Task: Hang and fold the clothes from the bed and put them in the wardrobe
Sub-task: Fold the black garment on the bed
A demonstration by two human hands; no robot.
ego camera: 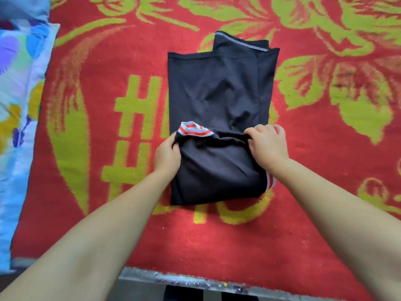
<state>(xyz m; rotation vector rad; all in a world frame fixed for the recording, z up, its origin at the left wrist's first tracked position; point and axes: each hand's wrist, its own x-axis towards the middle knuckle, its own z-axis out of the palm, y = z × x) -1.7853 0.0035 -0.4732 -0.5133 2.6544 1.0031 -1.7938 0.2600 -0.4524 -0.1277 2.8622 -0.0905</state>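
Black fabric of the garment [219,98] runs lengthwise straight away from both hands, lying on the red bed cover [314,148]. Left hand [168,156] pinches the near fold's left corner by the striped collar [193,129]; right hand [268,142] grips its right corner. Judging by this, the fold goes forward. No container shows.
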